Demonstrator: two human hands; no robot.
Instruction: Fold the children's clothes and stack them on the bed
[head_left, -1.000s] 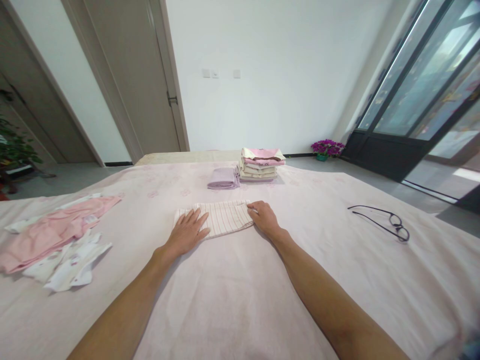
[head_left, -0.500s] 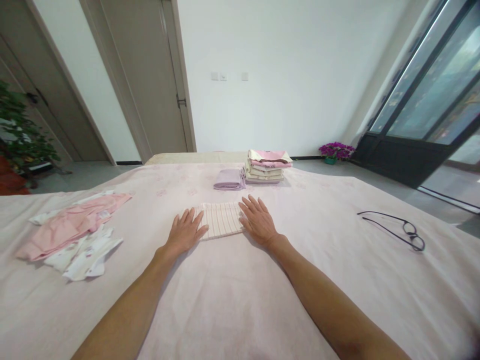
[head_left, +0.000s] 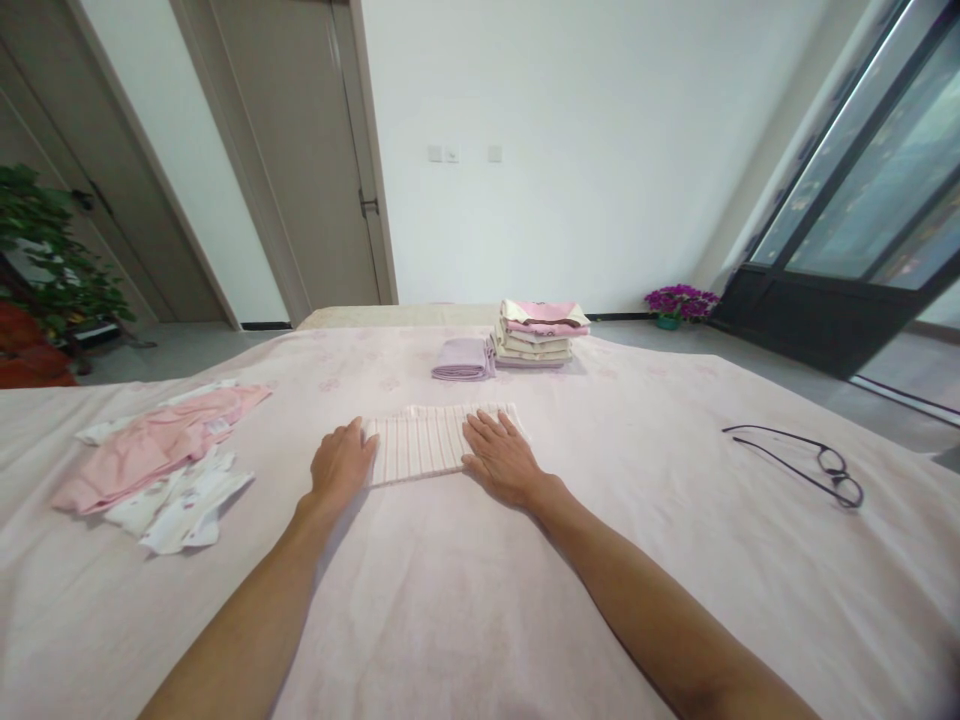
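Observation:
A folded white cloth with thin pink stripes (head_left: 424,443) lies on the pale pink bedsheet (head_left: 465,590) in front of me. My left hand (head_left: 341,465) is at the cloth's left edge, fingers curled and pinching that edge. My right hand (head_left: 501,457) lies flat and open on the cloth's right part, fingers stretched forward.
A stack of folded clothes (head_left: 538,333) and a folded lilac piece (head_left: 462,359) sit at the far side of the bed. Loose pink and white garments (head_left: 161,460) lie at the left. Black glasses (head_left: 806,462) rest at the right. A potted plant (head_left: 45,270) stands far left.
My left hand went from lying flat to curling on the cloth's left edge. My right hand slid inward onto the cloth. The cloth looks wider now.

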